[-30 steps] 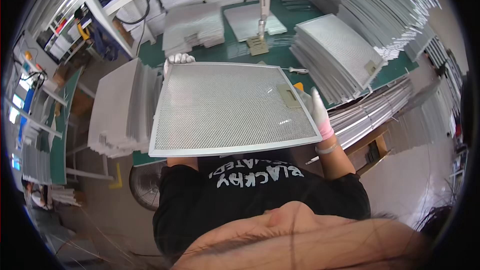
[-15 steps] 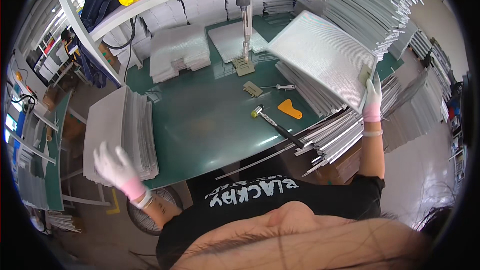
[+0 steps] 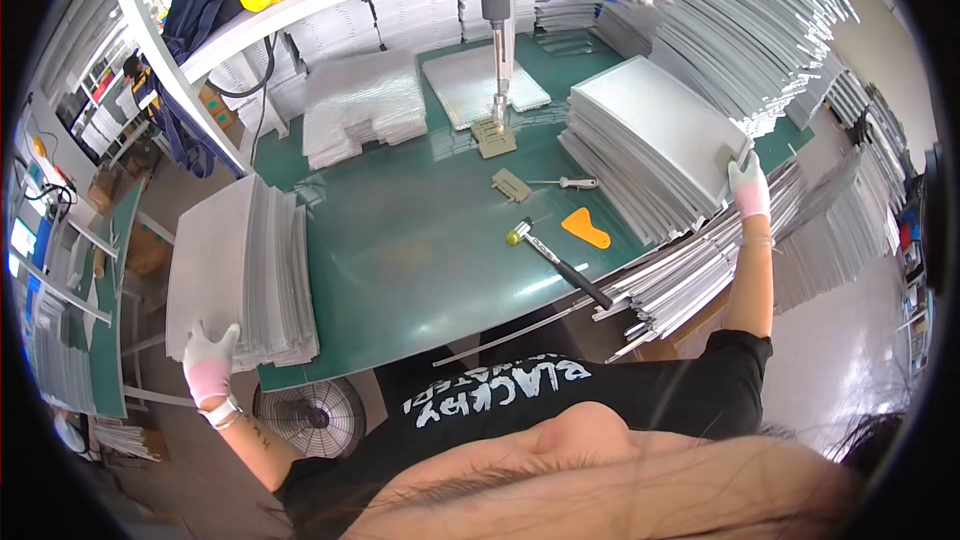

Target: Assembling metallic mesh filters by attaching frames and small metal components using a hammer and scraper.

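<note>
In a white and pink glove, my left hand (image 3: 210,358) is at the near edge of the left stack of thin pale panels (image 3: 212,250). Its thumb and fingers are apart against the top panel's edge. At the right, my gloved right hand (image 3: 748,190) touches the near right corner of a silvery mesh panel (image 3: 655,120), its fingers spread. This panel lies on top of the tilted right stack (image 3: 635,185). By the right fingertips is a small dull patch whose kind I cannot make out.
A mallet (image 3: 558,262), yellow scraper (image 3: 586,228), screwdriver (image 3: 565,183) and olive plate (image 3: 511,185) lie on the green table (image 3: 400,240). A power driver (image 3: 497,20) hangs above another olive block. Notched panels (image 3: 362,105) stand behind; metal strips (image 3: 670,295) jut out at right.
The mesh panel has come down from a tilted, raised position onto the right stack, with my right hand at its corner. My left hand has moved nearer to me, to the left stack's edge.
</note>
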`<state>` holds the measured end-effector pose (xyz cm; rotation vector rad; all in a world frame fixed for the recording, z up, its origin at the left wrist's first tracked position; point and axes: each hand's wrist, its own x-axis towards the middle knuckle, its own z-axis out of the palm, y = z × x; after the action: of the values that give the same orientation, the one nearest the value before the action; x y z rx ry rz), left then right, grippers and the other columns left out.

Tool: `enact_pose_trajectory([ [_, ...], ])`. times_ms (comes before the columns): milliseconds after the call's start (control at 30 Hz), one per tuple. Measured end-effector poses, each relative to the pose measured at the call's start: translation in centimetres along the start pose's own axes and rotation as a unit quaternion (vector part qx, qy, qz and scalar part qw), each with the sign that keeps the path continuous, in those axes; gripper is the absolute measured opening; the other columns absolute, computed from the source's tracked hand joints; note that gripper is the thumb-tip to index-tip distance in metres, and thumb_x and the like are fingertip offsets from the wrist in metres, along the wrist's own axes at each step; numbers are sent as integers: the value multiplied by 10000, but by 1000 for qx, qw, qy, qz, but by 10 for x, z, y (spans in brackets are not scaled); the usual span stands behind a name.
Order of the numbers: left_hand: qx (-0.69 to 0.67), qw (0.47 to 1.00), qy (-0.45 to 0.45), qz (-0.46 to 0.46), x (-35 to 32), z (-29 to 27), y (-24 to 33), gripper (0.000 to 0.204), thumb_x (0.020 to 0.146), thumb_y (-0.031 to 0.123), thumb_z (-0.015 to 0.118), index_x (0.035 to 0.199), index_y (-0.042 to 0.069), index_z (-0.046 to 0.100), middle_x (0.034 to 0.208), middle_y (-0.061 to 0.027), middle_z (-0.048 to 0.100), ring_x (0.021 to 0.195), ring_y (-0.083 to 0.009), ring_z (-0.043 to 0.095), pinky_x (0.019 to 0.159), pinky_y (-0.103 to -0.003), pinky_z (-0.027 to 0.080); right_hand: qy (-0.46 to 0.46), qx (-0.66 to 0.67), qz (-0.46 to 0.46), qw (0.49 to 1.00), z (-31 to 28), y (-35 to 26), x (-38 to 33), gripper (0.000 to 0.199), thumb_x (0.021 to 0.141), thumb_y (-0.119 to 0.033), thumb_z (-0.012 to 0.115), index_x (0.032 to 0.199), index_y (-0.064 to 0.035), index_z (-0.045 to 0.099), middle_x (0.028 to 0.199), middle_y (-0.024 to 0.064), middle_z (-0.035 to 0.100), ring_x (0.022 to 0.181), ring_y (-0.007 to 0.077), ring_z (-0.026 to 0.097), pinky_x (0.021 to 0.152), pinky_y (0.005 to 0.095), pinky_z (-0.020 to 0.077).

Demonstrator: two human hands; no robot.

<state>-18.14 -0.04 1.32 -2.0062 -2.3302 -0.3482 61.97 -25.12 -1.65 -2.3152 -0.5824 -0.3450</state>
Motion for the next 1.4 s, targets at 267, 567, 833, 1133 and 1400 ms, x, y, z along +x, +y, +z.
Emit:
enact_pose_trajectory([
  [267,-367,930,-20,-17,30,-115,-52,524,944,352,592,1245,-77,561,996,-107,681,834,-186,615,793,-311,492,62,-35,-346,935,-4,-114,-118,467,857,-119,633,1303,-20,534,1124,220,618,1045,353,601,924,439,473],
  [567,-29,943,4,330,-110,-34,138,635,692,556,757,981,-1,662,897,-171,682,796,-289,681,703,-391,538,-195,272,-364,869,139,-216,-159,256,867,-113,623,1102,-13,633,946,166,642,852,318,638,759,373,510],
  [833,-37,895,-312,318,-98,117,212,587,836,541,624,1166,56,614,1031,-164,675,995,-317,648,850,-425,509,-191,173,-287,922,345,-388,-79,561,889,-452,552,1152,40,605,1058,320,625,1063,444,584,962,473,449],
  [1133,-64,942,-108,312,-74,195,141,800,833,517,614,1451,72,370,1500,-210,325,1406,-411,253,1167,-512,168,-137,91,-384,909,304,-483,-103,430,836,-355,670,1071,4,647,1104,227,653,1027,381,626,917,428,483],
  [1400,-272,936,-95,204,-51,237,156,711,905,456,552,1417,-10,391,1475,-232,368,1394,-390,300,1167,-451,183,-201,605,-314,704,278,-469,-95,738,862,-40,676,1491,-34,290,1059,80,623,902,120,598,785,219,482],
])
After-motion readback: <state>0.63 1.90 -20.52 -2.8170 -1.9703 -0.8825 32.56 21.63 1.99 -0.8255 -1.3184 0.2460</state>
